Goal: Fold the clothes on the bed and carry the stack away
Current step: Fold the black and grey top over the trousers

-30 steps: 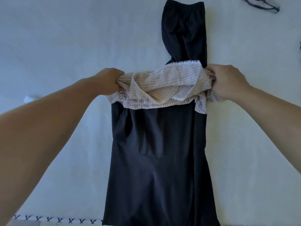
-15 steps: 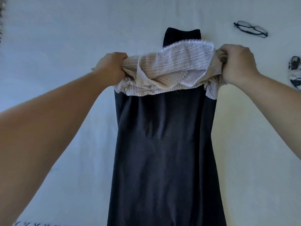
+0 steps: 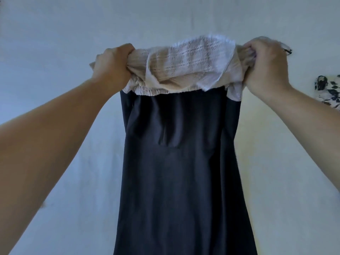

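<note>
A pale, faintly bluish bed sheet (image 3: 55,126) fills the background, warmer-toned to the right, softly lit.

Smooth matt black cloth garment (image 3: 180,172) topped by openwork cream lace band (image 3: 191,61)

2 hands (image 3: 112,65) (image 3: 266,65), 1 dark garment (image 3: 180,172), 1 lace garment (image 3: 189,63), 1 patterned cloth (image 3: 329,91), 1 bedsheet (image 3: 55,30).

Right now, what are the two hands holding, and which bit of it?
Both hold the dark dress by its bunched cream lace top: the left hand grips the left end, the right hand the right end.
</note>
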